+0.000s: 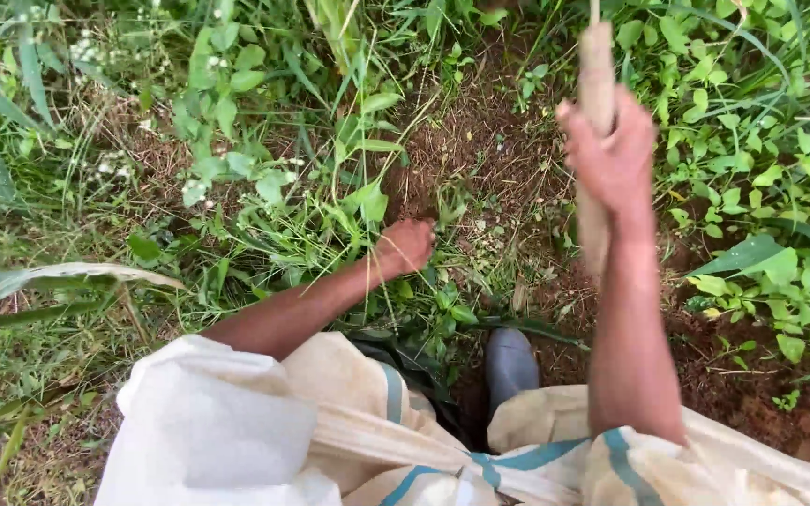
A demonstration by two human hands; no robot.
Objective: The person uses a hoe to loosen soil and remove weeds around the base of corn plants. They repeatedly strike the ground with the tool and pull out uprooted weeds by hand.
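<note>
A: How is the grip set?

B: The right hand (pixel 611 155) is closed around a wooden handle (pixel 596 84), held upright over bare soil (pixel 480 141). The left hand (pixel 405 245) is clenched on weeds (pixel 330 225) at ground level.

A: How would these handle?

B: The handle is judged stiff and best gripped mid-shaft; the weeds soft, best taken low.

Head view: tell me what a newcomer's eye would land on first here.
First, the right hand at upper right, clenched around a pale wooden handle that runs up out of frame. Next, the left hand near the centre, closed in a clump of green weeds beside a patch of bare reddish soil. Along the bottom edge lies cream cloth with teal stripes, with a dark boot toe showing.
</note>
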